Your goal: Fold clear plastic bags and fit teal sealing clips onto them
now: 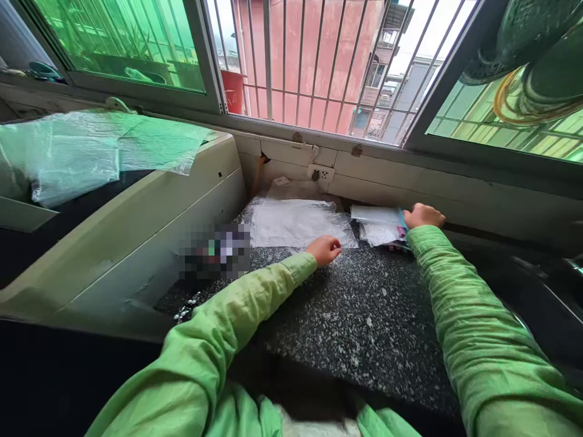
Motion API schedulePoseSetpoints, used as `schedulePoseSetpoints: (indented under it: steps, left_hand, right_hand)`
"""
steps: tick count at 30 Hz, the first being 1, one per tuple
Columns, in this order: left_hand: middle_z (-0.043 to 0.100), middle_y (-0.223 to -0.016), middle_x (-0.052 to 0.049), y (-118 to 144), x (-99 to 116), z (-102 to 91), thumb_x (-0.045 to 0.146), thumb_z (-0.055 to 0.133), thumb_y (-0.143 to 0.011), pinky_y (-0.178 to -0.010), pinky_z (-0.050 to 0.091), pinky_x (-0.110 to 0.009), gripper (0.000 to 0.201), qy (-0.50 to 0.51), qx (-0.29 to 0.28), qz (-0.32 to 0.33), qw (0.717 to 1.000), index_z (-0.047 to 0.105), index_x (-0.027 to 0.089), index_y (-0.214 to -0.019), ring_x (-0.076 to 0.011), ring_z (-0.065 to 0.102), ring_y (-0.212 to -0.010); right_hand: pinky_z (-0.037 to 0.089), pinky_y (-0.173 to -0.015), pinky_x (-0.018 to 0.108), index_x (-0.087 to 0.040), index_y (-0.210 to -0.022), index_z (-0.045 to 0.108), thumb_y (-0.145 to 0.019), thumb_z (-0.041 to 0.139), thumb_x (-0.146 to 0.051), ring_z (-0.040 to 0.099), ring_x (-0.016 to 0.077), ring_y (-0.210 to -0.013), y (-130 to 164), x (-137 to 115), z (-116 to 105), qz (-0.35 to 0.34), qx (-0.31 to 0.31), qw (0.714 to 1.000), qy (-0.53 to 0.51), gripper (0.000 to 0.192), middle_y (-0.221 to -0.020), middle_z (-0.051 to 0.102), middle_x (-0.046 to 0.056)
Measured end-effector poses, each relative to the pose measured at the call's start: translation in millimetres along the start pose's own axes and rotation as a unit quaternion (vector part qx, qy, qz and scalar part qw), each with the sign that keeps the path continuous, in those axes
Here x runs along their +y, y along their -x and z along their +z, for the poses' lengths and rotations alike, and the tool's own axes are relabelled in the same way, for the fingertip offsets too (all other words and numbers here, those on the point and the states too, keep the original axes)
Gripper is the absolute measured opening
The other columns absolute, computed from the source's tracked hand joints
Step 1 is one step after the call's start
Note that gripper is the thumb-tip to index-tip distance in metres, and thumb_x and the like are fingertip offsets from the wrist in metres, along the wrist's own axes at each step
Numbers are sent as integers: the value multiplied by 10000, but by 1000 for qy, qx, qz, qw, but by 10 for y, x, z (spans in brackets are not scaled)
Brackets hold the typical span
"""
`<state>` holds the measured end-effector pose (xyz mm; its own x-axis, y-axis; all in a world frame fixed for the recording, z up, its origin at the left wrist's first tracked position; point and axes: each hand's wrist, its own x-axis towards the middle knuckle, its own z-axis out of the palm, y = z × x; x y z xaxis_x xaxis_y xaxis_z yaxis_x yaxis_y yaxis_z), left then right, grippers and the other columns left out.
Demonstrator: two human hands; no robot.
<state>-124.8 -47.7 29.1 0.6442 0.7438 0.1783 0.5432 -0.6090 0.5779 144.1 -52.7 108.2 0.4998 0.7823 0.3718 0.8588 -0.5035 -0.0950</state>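
barred window [314,60] | wall socket [320,175] | red bucket [234,91] | granite counter [364,315]

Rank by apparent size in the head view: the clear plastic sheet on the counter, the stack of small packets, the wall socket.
1. clear plastic sheet
2. stack of small packets, under the right hand
3. wall socket
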Motion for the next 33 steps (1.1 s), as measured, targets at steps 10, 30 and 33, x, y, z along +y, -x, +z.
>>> schedulePoseSetpoints:
  steps: [10,30,33]
  left_hand:
    - [568,-732,-28,589,-627,-376,250,502,-746,-665,416,-246,186,-77,75,-51,993,617,167,-866,-137,535,-706]
    - [421,-580,68,552,-1087,-531,287,603,-658,-578,369,-222,417,157,298,-222,915,431,144,-1009,-90,450,-531]
    - [392,-545,86,549,-1061,-499,268,619,-639,-576,371,-215,517,201,300,-200,911,403,132,-1089,-83,438,-511]
  right_hand:
    - [420,-703,293,-256,-1075,563,-738,513,-297,583,197,-877,263,-1305,192,-187,-48,981,-6,342,-966,654,32]
    - [374,-511,218,-170,-667,602,-775,481,-256,488,88,-489,1255,-1371,-217,-385,202,872,-227,184,-570,579,2]
    - [412,-528,216,-178,-678,584,-740,535,-201,524,93,-529,1583,-1071,-391,-421,209,842,-264,82,-610,600,7]
